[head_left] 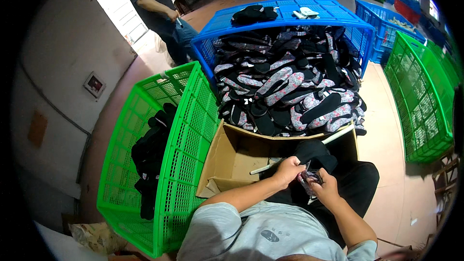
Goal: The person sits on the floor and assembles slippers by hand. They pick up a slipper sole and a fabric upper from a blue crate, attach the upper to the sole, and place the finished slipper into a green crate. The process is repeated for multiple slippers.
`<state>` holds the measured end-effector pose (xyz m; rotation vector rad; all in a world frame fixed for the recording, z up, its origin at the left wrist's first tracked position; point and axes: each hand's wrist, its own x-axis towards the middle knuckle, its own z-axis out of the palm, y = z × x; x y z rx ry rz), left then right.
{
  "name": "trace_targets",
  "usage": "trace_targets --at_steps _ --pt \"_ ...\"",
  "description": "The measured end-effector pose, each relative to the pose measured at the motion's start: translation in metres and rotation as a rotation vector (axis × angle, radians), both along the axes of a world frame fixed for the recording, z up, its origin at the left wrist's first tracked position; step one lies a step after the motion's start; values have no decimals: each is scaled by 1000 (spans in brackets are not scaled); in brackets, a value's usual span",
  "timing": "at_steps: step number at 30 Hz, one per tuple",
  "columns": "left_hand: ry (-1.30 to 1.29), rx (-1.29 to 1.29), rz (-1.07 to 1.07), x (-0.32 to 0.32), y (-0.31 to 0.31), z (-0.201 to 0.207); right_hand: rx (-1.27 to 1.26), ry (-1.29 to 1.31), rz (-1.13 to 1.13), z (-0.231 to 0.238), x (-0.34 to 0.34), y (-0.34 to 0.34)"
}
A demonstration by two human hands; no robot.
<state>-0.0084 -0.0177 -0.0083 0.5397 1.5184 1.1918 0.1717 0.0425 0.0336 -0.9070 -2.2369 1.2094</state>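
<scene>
Over my lap, my left hand [289, 170] and my right hand [327, 188] are both closed on a slipper [306, 181] with a floral pattern and black parts. The left fingers pinch its far side, and the right fingers wrap its near right side. Much of it is hidden by my fingers. Just beyond lies a black piece [325, 161]; whether it belongs to the same slipper, I cannot tell. A white rod [263, 168] runs across a cardboard box [237, 152], partly behind my hands. Past the box, a heap of floral and black slippers [285, 84] spills toward me.
The heap sits in a blue crate [285, 13] with black slippers [254, 14] on top. To my left, a green crate [186, 130] contains black slippers [150, 164]. Another green crate [420, 101] stands at right. A person [162, 17] stands at the far left.
</scene>
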Motion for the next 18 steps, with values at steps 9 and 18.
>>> trace_targets --at_steps 9,18 --pt "969 196 -93 1 6 28 -195 78 -90 -9 -10 9" --pt "1278 258 -254 12 10 37 -285 74 -157 -39 -32 30"
